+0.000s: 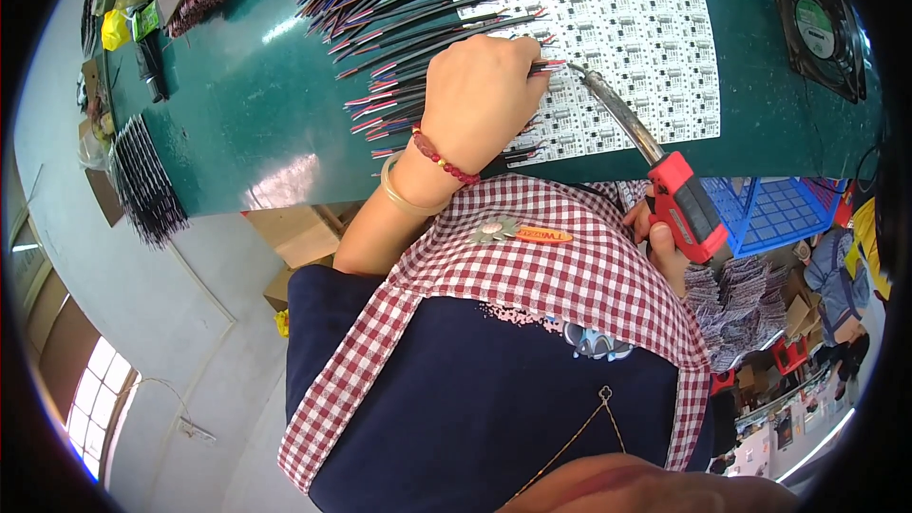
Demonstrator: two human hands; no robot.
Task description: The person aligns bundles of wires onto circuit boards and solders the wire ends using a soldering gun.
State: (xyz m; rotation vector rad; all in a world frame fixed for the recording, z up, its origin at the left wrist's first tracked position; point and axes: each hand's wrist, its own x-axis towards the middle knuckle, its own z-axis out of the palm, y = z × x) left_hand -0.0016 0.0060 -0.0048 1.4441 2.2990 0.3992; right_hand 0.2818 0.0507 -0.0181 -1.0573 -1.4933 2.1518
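My left hand is closed, its fingertips pinching a black cable whose stripped coloured ends stick out past the thumb. Under and beyond that hand lies a white sheet of small circuit boards, with a row of black cables along its left side. My right hand is wrapped round the red and black handle of a soldering iron. The iron's metal tip points up and left over the sheet, close to the cable ends. Most of my right palm is hidden behind the handle.
The green table carries a black fan at the right and cable bundles at its left edge. A blue plastic crate stands just below the right edge. Cardboard boxes sit under the table. Other people are at the far right.
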